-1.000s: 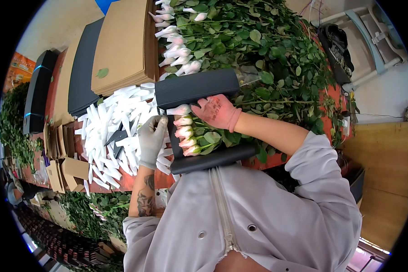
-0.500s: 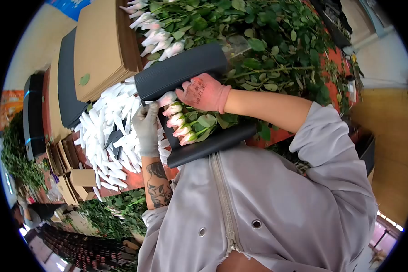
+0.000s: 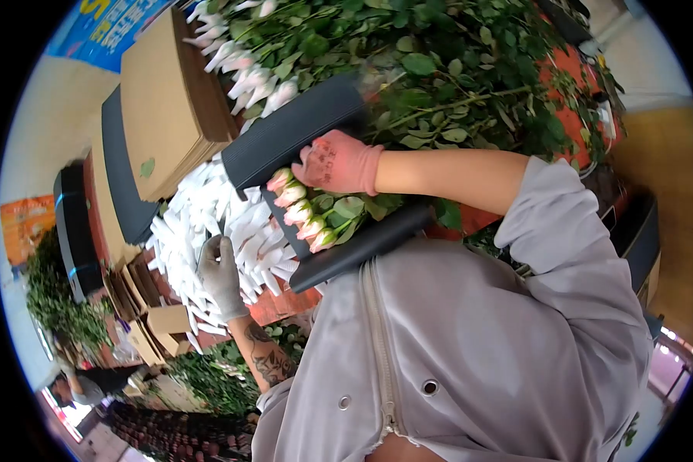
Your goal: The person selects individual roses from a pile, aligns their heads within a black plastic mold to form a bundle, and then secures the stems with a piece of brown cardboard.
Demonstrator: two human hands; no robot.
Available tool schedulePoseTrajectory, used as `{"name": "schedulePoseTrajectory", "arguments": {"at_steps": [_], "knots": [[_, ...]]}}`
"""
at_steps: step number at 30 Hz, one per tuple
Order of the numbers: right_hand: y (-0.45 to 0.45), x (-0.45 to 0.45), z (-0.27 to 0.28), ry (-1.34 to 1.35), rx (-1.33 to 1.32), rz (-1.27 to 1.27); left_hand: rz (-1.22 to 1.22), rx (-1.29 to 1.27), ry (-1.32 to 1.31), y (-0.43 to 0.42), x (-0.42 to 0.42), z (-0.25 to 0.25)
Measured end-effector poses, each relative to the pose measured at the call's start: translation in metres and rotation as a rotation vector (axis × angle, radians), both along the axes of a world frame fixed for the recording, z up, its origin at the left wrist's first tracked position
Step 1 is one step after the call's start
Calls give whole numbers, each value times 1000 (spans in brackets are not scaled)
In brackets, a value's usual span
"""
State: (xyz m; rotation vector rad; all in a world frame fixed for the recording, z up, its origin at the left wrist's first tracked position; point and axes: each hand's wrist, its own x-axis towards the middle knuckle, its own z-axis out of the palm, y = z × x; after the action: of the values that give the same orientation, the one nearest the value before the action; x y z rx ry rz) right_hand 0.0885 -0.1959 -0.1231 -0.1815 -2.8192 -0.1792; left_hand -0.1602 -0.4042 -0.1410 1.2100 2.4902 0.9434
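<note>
My right hand (image 3: 335, 162), in a pink glove, is closed at the far end of a row of pale pink roses (image 3: 299, 212). The end rose (image 3: 279, 181) lies at its fingertips, its stem running under the glove. Several roses rest side by side on a dark ribbed sheet, between a black roll (image 3: 292, 119) and a rolled black edge (image 3: 362, 250) near my jacket. My left hand (image 3: 219, 277), in a grey-white glove, is over a heap of white tapered sleeves (image 3: 196, 204). Its fingers are pinched; what they hold, if anything, is unclear.
Stacked brown cardboard sheets (image 3: 158, 100) stand beside the heap. Leafy rose stems (image 3: 439, 85) cover the far side of the red table (image 3: 566, 77), with white-sleeved roses (image 3: 246, 77) at one end. Small cardboard pieces (image 3: 158, 331) lie on the left. Another person (image 3: 85, 389) is in the background.
My left hand has moved from the end rose, down and left to the white sleeves. That rose was pale-covered beside both hands; now its pink head shows. My right hand stays at the row.
</note>
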Motion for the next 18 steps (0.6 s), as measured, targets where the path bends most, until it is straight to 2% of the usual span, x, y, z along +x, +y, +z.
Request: {"name": "schedulePoseTrajectory", "arguments": {"at_steps": [1,2,5,6,7,8,9,10,12,14,16,18], "knots": [[-2,1,4,-16,-37,2,-39,-4,-11,5,17,29],[-4,-1,8,-34,-72,15,-117,119,-40,10,31,40],[-6,-6,25,-252,-166,-87,-375,115,135,36,76,73],[-9,3,37,-368,-54,-30,-427,188,139,45,87,75],[-15,5,40,-306,-56,-42,-466,158,252,52,91,68],[-18,6,43,-245,-60,-57,-504,66,265,57,92,65],[-20,7,38,-41,-23,-15,-500,37,232,60,91,60],[-23,4,43,-47,-18,0,-507,7,200,62,89,56],[-26,-4,56,-273,-167,-67,-496,51,201,65,86,47],[-29,-3,55,-286,-220,-90,-485,82,195,66,82,45],[-33,1,66,-407,-320,-103,-565,95,194,65,79,47],[-36,0,62,-479,-289,-111,-607,104,179,65,76,52]]}}
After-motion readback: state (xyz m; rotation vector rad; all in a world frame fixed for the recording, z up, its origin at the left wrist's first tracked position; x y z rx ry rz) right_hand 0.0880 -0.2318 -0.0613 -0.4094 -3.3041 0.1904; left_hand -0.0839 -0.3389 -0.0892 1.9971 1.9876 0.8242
